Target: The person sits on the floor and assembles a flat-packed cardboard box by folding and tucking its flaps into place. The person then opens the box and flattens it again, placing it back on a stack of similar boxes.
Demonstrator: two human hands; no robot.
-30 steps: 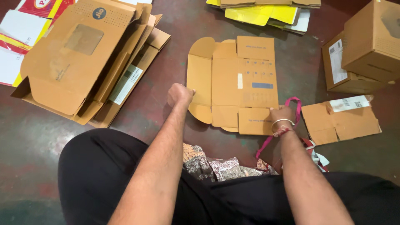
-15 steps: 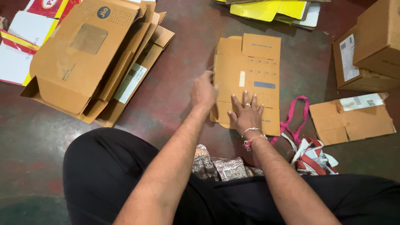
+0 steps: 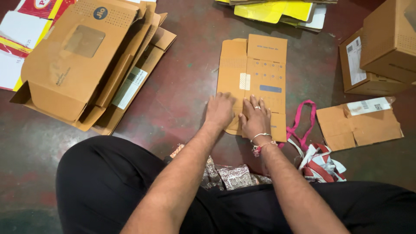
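My left hand [image 3: 219, 110] and right hand [image 3: 255, 118] press flat, fingers spread, gripping nothing, side by side on the near end of the carton [image 3: 255, 73], bag [image 3: 318, 160] right of it

Your flattened brown cardboard box [image 3: 255, 78] lies flat on the floor at twelve o'clock from you, folded into a tall narrow rectangle. Its long side runs from six to twelve. A white sticker and blue patch show on its upper face.
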